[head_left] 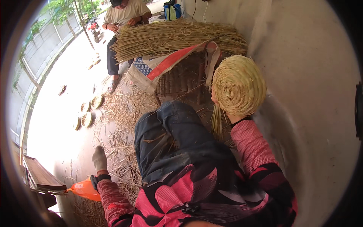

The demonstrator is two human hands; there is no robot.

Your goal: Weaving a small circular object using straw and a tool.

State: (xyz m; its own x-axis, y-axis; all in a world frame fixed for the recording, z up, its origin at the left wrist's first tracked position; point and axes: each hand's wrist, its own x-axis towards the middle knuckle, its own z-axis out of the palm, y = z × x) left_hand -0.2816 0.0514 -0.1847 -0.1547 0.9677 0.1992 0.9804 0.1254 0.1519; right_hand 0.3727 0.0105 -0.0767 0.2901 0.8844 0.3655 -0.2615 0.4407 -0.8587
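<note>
My right hand [214, 94] grips the edge of a round, coiled straw weave [240, 85], raised at the right with its spiral side showing. Most of that hand is hidden behind the weave. Loose straw ends [217, 121] hang below it. My left hand [99, 159], in a pale grey knitted glove, is stretched out low at the left with its fingers closed. A thin strand [170, 101] runs from near the weave across my knees toward the left hand, which appears to hold its end. Both forearms wear red checked sleeves.
A large bundle of straw [177, 38] lies ahead on a striped sack [166, 66] over a wooden chair [177, 83]. Another person [126, 17] works beyond it. Small round baskets [87, 119] and scattered straw [121, 151] cover floor at left, near an orange bag [86, 189]. A wall [306, 75] stands right.
</note>
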